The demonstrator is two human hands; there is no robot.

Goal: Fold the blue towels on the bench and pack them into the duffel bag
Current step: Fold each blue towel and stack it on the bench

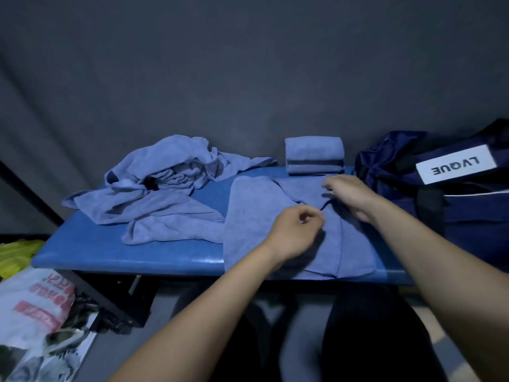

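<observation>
A blue towel (253, 216) lies spread on the blue bench (110, 252), partly folded, its near edge hanging over the front. My left hand (294, 232) pinches a fold edge at the towel's middle. My right hand (349, 197) rests on the towel's far right part, fingers curled on the cloth. A heap of crumpled blue towels (162, 186) covers the bench's left half. Behind the spread towel sits a stack of folded blue towels (314, 155). The navy duffel bag (454, 194), with a white label, stands at the bench's right end.
A dark grey cloth backdrop (248, 64) hangs behind the bench. On the floor at the left lie a white plastic bag (35, 304) with red print and something yellow (16, 255). My dark-trousered legs (358, 340) are under the bench's front edge.
</observation>
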